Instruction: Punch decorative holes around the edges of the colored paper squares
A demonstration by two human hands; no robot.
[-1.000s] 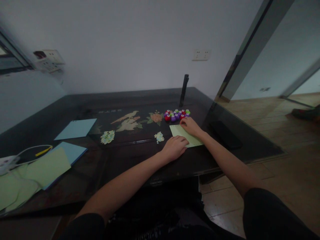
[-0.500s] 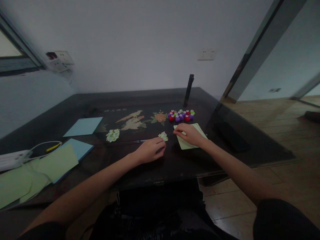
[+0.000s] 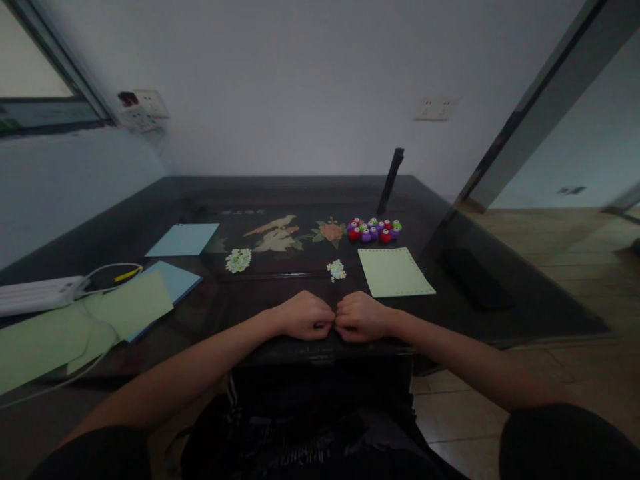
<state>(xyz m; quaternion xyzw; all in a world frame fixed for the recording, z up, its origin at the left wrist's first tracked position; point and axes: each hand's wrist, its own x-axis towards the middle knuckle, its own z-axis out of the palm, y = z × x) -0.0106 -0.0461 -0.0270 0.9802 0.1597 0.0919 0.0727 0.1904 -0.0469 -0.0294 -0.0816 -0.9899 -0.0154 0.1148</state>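
Note:
My left hand (image 3: pixel 307 316) and my right hand (image 3: pixel 361 317) rest as loose fists at the front edge of the dark table (image 3: pixel 280 290), knuckles touching or nearly so. Nothing shows in either one. Beyond them lies a small pile of pale flower-like pieces (image 3: pixel 337 270); a larger such pile (image 3: pixel 239 261) is farther left. A pale green sheet (image 3: pixel 396 272) with small marks along its edges lies beyond my right hand. Behind it sits a cluster of red, purple and green pieces with eye-like dots (image 3: pixel 374 231).
On the left are a blue sheet (image 3: pixel 184 240), overlapping green sheets (image 3: pixel 135 303), a white power strip (image 3: pixel 40 296) and a cable. A black upright object (image 3: pixel 391 181) stands at the back. A dark flat object (image 3: pixel 477 280) lies on the right.
Both hands have drawn back toward the table's front edge and come together as fists. My right hand has left the green sheet. The view has shifted slightly.

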